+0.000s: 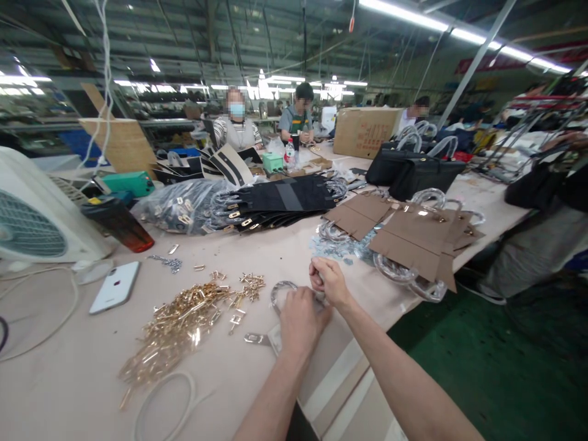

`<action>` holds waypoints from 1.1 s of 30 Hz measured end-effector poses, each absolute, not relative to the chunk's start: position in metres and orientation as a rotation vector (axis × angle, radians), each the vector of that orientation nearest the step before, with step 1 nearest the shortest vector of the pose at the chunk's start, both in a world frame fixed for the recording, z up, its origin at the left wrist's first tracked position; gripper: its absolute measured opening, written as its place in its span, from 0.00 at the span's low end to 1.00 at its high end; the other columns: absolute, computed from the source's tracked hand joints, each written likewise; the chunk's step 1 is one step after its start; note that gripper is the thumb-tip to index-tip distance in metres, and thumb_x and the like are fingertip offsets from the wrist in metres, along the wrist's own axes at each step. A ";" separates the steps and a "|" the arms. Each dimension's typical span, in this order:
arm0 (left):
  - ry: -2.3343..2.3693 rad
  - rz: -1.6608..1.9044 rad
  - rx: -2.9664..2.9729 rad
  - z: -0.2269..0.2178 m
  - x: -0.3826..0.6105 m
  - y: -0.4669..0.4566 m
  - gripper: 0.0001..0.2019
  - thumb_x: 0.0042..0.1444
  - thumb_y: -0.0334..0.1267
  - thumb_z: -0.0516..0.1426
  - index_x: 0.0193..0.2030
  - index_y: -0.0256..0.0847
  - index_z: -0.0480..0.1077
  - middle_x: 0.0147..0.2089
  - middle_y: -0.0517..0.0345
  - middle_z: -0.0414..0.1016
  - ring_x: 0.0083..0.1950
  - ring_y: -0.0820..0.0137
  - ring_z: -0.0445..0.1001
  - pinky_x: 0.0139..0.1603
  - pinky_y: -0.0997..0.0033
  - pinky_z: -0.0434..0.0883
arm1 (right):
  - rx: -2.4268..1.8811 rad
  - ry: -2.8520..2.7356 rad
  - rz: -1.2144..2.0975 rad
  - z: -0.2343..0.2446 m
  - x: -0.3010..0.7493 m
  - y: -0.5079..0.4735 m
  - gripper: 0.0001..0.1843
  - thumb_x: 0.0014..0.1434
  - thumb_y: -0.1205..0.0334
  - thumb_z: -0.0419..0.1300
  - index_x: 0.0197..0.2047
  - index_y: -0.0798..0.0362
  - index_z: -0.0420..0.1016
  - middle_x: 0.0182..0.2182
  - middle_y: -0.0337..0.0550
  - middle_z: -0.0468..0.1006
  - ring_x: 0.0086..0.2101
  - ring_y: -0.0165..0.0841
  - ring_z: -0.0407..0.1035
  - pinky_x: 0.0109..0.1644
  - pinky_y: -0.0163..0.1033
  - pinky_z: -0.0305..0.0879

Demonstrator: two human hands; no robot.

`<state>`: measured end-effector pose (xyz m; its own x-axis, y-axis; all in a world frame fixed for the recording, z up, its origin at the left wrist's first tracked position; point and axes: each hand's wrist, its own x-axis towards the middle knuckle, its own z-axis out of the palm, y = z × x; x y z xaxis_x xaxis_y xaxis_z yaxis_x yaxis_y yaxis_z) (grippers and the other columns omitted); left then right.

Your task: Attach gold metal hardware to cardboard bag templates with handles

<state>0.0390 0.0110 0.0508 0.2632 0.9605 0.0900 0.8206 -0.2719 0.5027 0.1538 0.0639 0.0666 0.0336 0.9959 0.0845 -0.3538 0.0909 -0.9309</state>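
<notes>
From my remote seat I have the right hand [329, 280] with its fingers curled in and thumb and fingertips drawn together; I cannot tell whether anything is pinched there. The left hand [299, 320], knuckles up, bends over the work; its fingertips are hidden from me, so I cannot tell its grip. The clear-wrapped handle [278, 295] loops out at its eleven o'clock, and a tab with a metal plate [255, 339] sticks out at nine. Outward from the hands, I see a heap of gold-coloured hardware [184, 315] at nine, with a white phone [114, 288] beyond it, and a pale coiled tube [164, 405] at eight. Small silvery pieces [334, 250] lie at one, just beside brown panels [411, 242] with wrapped handles at two. Farther off, I have a stack of black panels [280, 196] near twelve, a dark tumbler [120, 222] at ten, black bags [416, 165] at one, and two people [236, 131] across the table around twelve.
</notes>
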 end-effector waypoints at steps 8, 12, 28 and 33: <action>1.600 0.574 2.171 0.053 0.036 0.010 0.12 0.59 0.47 0.64 0.45 0.45 0.73 0.49 0.51 0.77 0.53 0.54 0.71 0.50 0.58 0.68 | -0.846 -0.941 1.167 0.069 0.162 0.059 0.22 0.63 0.44 0.64 0.26 0.52 0.70 0.13 0.28 0.57 0.14 0.22 0.47 0.18 0.29 0.41; 1.604 0.574 2.098 0.045 0.038 0.010 0.11 0.57 0.45 0.63 0.46 0.47 0.74 0.51 0.52 0.77 0.55 0.52 0.71 0.53 0.53 0.68 | -0.833 -0.918 1.158 0.060 0.163 0.053 0.24 0.64 0.43 0.64 0.25 0.52 0.70 0.14 0.29 0.58 0.15 0.22 0.47 0.19 0.31 0.40; 1.658 0.485 2.248 0.057 0.045 0.010 0.14 0.59 0.49 0.64 0.46 0.44 0.71 0.50 0.51 0.76 0.55 0.52 0.69 0.50 0.56 0.67 | -0.803 -0.851 1.117 0.063 0.194 0.052 0.21 0.60 0.47 0.66 0.25 0.53 0.71 0.16 0.30 0.59 0.16 0.22 0.50 0.19 0.31 0.40; 1.633 0.482 2.322 0.051 0.047 0.012 0.15 0.60 0.51 0.63 0.45 0.44 0.70 0.48 0.51 0.75 0.53 0.53 0.70 0.49 0.57 0.67 | -0.751 -0.843 1.184 0.059 0.180 0.049 0.23 0.60 0.46 0.65 0.23 0.53 0.70 0.13 0.27 0.55 0.13 0.21 0.46 0.18 0.30 0.39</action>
<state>0.0468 0.0119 0.0510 0.3128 0.9424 0.1183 0.8558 -0.3336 0.3953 0.1796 0.0490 0.0587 0.1590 0.9742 0.1601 -0.4702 0.2174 -0.8554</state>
